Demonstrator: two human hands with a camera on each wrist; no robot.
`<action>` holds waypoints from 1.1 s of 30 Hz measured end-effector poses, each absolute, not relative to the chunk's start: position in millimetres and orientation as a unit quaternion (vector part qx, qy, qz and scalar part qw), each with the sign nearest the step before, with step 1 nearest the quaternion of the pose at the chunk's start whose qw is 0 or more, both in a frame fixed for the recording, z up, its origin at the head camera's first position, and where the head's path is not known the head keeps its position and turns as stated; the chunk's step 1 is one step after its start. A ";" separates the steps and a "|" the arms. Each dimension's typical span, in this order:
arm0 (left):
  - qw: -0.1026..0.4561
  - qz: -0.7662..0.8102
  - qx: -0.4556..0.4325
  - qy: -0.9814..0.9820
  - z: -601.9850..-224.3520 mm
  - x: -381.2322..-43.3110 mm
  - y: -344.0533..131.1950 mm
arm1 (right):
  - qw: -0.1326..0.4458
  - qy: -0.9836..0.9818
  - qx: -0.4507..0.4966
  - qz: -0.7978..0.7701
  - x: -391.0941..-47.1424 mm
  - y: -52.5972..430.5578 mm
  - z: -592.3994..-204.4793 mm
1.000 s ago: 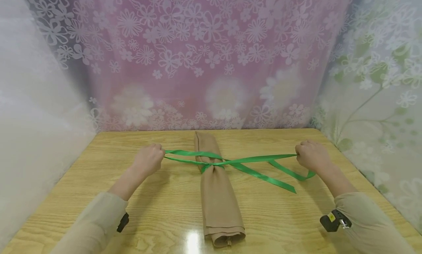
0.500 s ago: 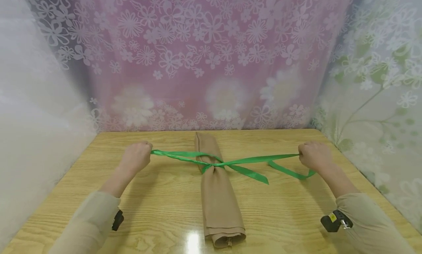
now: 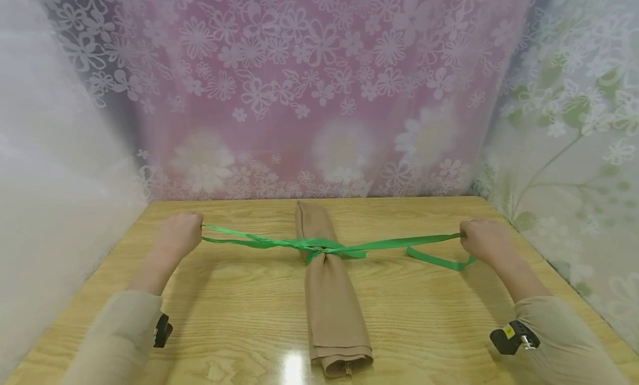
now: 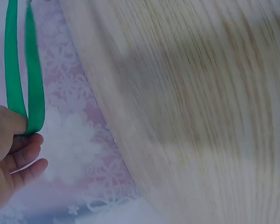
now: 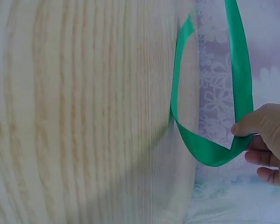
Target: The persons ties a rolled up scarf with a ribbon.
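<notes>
A rolled brown cloth (image 3: 336, 313) lies lengthwise on the table, cinched at its upper middle by a green ribbon (image 3: 399, 243). My left hand (image 3: 181, 233), far out to the left, pinches a doubled loop of the ribbon; the left wrist view shows thumb and forefinger (image 4: 14, 144) at the loop's bend. Out to the right, my right hand (image 3: 484, 239) pinches the other length, which runs taut from the knot. Its loose tail hangs below that hand and curls back, as the right wrist view of the ribbon (image 5: 210, 151) shows. A short ribbon end pokes out right of the knot.
The wooden table (image 3: 239, 318) has its far edge against a pink floral curtain (image 3: 319, 96). Pale patterned curtains (image 3: 574, 152) flank both sides. A black wrist camera (image 3: 514, 337) sits at each sleeve.
My left hand has moved further left, drawing its ribbon loop longer. The free end right of the knot has shortened towards the cloth. My right hand has shifted slightly right.
</notes>
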State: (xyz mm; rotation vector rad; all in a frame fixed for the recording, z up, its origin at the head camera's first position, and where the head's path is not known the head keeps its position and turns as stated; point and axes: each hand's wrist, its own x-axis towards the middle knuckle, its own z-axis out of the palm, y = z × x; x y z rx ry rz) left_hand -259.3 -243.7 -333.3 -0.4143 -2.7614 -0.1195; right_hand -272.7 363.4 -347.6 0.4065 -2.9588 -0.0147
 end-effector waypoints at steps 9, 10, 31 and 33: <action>0.113 -0.055 -0.098 -0.987 -328.0 -257.2 -276.9 | 0.059 -0.990 0.123 0.019 -268.6 369.8 -342.5; 0.115 -0.049 -0.098 -0.987 -328.0 -256.7 -279.3 | 0.061 -0.990 0.123 0.020 -268.1 370.4 -342.4; 0.206 0.015 -0.105 -0.973 -313.0 -245.1 -315.8 | 0.037 -0.993 0.106 0.034 -268.7 390.8 -335.0; 0.207 0.015 -0.106 -0.972 -311.7 -244.0 -319.9 | 0.032 -0.994 0.099 0.042 -267.8 395.1 -332.6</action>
